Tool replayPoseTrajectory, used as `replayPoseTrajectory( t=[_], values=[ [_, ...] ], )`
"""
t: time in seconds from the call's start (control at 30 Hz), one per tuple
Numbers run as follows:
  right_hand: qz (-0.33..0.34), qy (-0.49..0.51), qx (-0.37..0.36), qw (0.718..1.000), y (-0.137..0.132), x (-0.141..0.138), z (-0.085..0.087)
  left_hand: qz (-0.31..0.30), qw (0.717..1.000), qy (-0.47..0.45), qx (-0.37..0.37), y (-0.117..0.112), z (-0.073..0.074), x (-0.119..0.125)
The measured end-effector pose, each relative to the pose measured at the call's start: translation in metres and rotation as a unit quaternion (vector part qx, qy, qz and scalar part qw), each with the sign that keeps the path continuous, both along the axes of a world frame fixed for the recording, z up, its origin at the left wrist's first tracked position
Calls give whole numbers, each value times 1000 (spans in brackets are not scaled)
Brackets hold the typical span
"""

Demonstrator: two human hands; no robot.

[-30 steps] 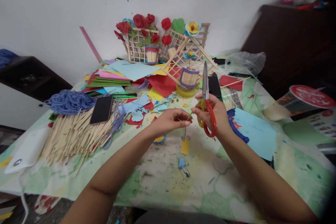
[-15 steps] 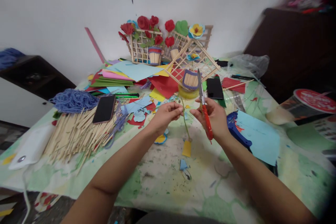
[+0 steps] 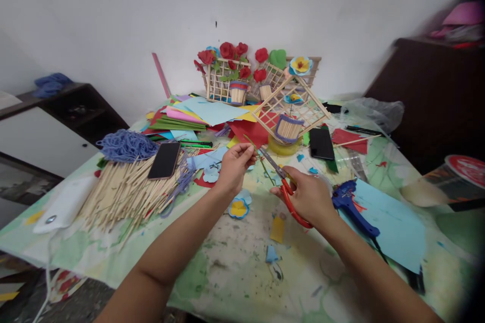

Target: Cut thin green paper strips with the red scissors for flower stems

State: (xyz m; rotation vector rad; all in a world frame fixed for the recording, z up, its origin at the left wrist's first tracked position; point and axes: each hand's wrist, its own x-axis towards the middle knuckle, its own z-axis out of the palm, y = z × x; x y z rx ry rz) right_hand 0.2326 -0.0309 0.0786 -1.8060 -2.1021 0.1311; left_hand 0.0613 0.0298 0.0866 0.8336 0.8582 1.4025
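My left hand [image 3: 238, 165] pinches a thin green stem [image 3: 266, 172], whose lower end slants down to the right over the table. In my right hand [image 3: 308, 194] are scissors with red-orange handles [image 3: 293, 207]. Their blades [image 3: 271, 162] point up and left, close to the stem beside my left fingertips; whether they touch it I cannot tell. Below my hands lie a blue and yellow paper flower [image 3: 238, 208], a yellow paper piece [image 3: 277, 230] and a small blue scrap [image 3: 272, 254].
Bamboo sticks [image 3: 125, 186], blue yarn [image 3: 127, 145] and a phone [image 3: 164, 160] lie left. Stick lattices with red paper flowers [image 3: 227, 50] stand behind, near a lattice with a small basket [image 3: 288, 128]. On the right are another phone [image 3: 321, 143], a blue glue gun [image 3: 354, 209] and blue paper [image 3: 394, 227].
The scissors have swung from pointing upward to pointing up-left, with their blades now near the stem. The stem has tilted in my left hand, and the camera view has shifted.
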Motion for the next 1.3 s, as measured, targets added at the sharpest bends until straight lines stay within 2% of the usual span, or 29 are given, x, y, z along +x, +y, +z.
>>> replayPoseTrajectory(
  t=[0.73, 1.3],
  values=[
    [7, 5, -12, 1000, -2, -2, -3, 31, 999, -3, 16, 4, -9, 3],
    [15, 42, -17, 999, -3, -2, -3, 5, 1000, -27, 1, 2, -8, 4]
  ],
)
